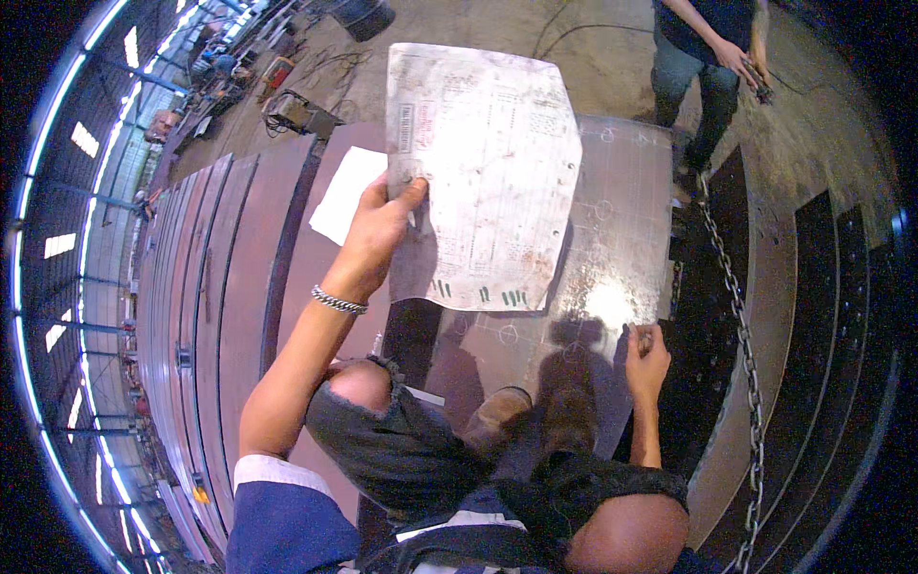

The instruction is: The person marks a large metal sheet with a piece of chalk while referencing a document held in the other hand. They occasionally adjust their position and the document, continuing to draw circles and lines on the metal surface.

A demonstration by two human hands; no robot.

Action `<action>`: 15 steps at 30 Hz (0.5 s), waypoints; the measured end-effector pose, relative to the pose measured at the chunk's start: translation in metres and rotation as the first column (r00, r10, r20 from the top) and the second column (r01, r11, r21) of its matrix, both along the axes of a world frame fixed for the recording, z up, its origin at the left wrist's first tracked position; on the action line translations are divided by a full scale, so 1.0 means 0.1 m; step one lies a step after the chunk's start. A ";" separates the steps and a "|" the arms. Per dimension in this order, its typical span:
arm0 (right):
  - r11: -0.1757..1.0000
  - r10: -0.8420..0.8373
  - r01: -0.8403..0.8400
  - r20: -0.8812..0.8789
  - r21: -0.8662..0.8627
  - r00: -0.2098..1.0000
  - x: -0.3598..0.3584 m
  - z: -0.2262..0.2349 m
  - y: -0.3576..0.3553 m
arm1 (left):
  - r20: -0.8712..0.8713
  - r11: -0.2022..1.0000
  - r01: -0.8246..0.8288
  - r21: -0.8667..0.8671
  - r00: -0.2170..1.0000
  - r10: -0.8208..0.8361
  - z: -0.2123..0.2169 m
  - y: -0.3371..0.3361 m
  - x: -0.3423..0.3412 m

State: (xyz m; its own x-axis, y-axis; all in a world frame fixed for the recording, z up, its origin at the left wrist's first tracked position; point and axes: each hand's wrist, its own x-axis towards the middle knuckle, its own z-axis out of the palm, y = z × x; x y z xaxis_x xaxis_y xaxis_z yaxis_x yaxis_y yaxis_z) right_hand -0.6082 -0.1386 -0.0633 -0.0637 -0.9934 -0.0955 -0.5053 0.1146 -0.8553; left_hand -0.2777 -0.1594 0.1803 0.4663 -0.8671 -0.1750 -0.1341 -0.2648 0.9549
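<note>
Where plate (612, 239) ends, chain (732, 287) alongside

The printed sheet (483, 177) is held above the steel plate (612, 249). A second paper (346, 194) lies left of it. The chain (741, 325) runs along the plate's right edge. Stacked beams (215, 316) lie left.

I see a white sheet (483, 172) smudged grey-brown, printed with faint tables and dark marks along its bottom edge. The plate (612, 249) is shiny grey with chalked circles; the beams (220, 287) are reddish-brown.
</note>
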 end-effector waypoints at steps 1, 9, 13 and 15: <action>1.000 0.000 0.000 0.012 -0.003 1.000 0.02 -0.02 0.00 | -0.005 1.000 0.006 -0.001 1.000 -0.006 0.01 0.00 0.00; 0.999 0.004 -0.006 -0.046 -0.035 0.999 0.01 -0.12 0.03 | -0.003 1.000 -0.005 0.020 1.000 0.005 -0.02 0.04 0.03; 1.000 0.017 -0.017 -0.026 -0.010 1.000 -0.03 -0.11 0.03 | 0.036 1.000 -0.006 -0.006 0.999 0.006 -0.03 0.05 0.01; 1.000 0.028 -0.028 -0.009 0.009 1.000 -0.06 -0.11 0.02 | 0.022 1.000 0.005 -0.023 1.000 -0.004 -0.05 0.05 0.01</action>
